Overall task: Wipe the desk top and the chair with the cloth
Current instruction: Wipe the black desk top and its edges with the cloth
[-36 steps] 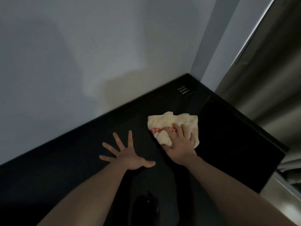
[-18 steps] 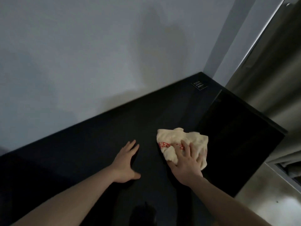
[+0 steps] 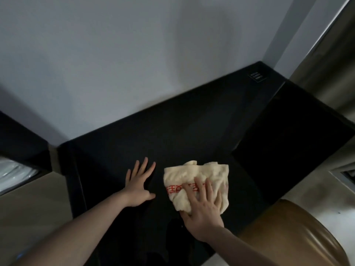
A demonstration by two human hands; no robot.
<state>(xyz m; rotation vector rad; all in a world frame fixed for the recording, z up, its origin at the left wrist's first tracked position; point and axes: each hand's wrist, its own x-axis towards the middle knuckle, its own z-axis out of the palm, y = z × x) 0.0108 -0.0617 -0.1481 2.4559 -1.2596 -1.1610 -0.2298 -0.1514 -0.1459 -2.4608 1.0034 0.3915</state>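
A black desk top (image 3: 182, 131) runs along the pale wall. On it lies a crumpled cream cloth (image 3: 194, 175) with red lettering. My right hand (image 3: 203, 210) presses flat on the near part of the cloth, fingers spread and straight. To the left of the cloth, my left hand (image 3: 139, 183) rests palm down on the bare desk with its fingers straight. A brown chair back (image 3: 299, 233) shows at the lower right, just beyond the desk's near edge.
A small dark label with white print (image 3: 257, 76) sits at the desk's far right corner. A glossy black panel (image 3: 292, 146) covers the desk's right part. Curtains (image 3: 336, 64) hang on the right. A dark ledge (image 3: 21, 143) stands at the left.
My right hand has dragged the cloth toward me along the desk. My left hand has slid back too, with its fingers drawn closer together. The view has pulled back, and the chair now shows.
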